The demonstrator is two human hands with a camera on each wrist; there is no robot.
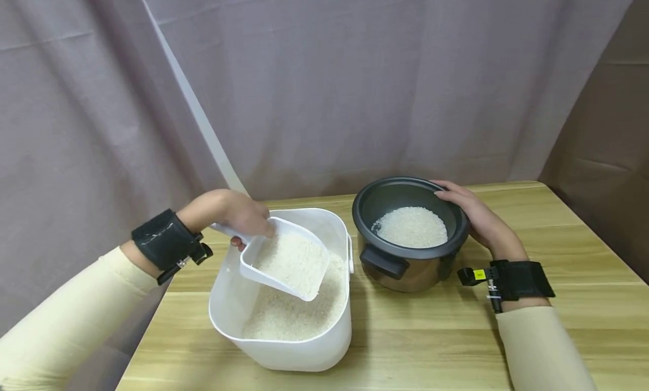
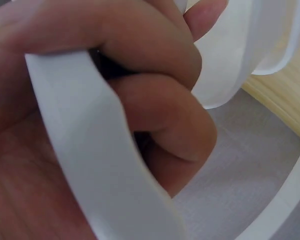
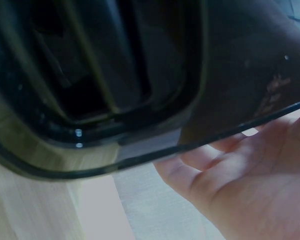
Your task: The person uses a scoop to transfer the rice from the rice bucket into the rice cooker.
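Staged recording setup, draped grey backdrop cloth (image 1: 324,70), bare wooden table (image 1: 558,323)

Both arms in long pale cream sleeves, snug knit, ending short of the wrists.

Left wrist strap (image 1: 164,240): broad black band, fabric-like, faint stitching along its edges, sitting just past the cream cuff. A small black mount (image 1: 189,259) juts from its underside (camera hardware, detail too small to read).

Right wrist strap (image 1: 522,279): same broad black band just past the right cuff. On the side of this strap facing the left arm, a black bracket (image 1: 476,276) carrying a small yellow label, marking unreadable; a thin pale tie or cable runs down beside it.

Left hand (image 1: 238,213) and right hand (image 1: 474,213) bare, no rings or gloves.
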